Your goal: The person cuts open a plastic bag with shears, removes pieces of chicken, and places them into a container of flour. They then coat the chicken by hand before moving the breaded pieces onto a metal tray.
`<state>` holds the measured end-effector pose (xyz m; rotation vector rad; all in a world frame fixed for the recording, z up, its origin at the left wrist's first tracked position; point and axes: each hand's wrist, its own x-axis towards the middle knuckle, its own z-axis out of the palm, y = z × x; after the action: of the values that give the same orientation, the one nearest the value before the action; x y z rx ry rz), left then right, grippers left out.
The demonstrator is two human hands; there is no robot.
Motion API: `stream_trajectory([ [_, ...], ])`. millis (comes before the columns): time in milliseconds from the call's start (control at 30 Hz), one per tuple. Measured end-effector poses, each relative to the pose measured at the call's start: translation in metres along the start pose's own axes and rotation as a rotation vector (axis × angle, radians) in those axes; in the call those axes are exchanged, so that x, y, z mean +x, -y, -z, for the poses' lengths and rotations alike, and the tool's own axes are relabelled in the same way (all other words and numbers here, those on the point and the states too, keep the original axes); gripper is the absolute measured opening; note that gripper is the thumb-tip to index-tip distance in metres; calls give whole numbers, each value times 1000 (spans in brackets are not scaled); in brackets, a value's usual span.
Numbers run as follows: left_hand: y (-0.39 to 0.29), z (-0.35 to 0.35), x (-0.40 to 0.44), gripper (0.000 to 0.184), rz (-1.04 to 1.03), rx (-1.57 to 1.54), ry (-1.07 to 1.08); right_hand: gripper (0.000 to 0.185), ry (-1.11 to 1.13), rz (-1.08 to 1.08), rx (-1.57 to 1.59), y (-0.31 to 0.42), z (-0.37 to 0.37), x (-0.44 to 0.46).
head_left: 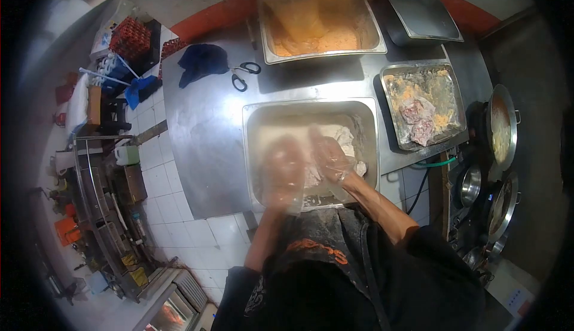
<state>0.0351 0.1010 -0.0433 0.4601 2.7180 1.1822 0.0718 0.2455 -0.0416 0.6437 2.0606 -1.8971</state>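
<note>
Pieces (345,140) coated white are lying in a rectangular steel pan (372,128).
Clear-gloved left hand (284,166) and right hand (332,158) are moving inside it, blurred; I cannot tell whether either is gripping.

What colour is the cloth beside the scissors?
The cloth is dark blue, as the head view shows.

Here's white floor tiling (224,232) left of the metal table (209,175), a red band (206,17) beyond, light glaring off steel.
</note>
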Motion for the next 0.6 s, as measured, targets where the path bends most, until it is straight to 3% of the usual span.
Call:
stream_trajectory([
  [100,7,-5,2,34,-112,-47,-29,45,-49,-80,-246,13,4,-2],
  [233,11,-16,0,30,-249,-129,-72,49,-12,-157,-351,-10,10,-1],
  [300,12,-22,-3,28,-311,-170,-91,54,-165,429,-423,-42,11,0],
  [333,13,-24,-5,27,-339,-177,-93,54,-164,427,-424,-44,12,-3],
  [367,17,-30,-6,27,-339,-177,-92,57,-94,410,-295,-45,13,-6],
  [433,31,-48,-6,23,-634,447,-568,60,-25,396,-168,-15,18,-13],
  [467,45,-56,-12,23,-634,446,-560,63,23,160,-123,9,21,-19],
  [500,49,-56,-13,33,-642,625,-416,67,68,-70,-77,21,22,-20],
  [533,51,-58,-12,51,-642,800,-273,67,65,-68,-78,21,21,-17],
  [567,52,-62,-12,51,-642,799,-272,74,56,-120,3,19,21,-16],
  [600,23,-46,-2,35,-417,279,-172,82,46,-174,86,18,20,-16],
])
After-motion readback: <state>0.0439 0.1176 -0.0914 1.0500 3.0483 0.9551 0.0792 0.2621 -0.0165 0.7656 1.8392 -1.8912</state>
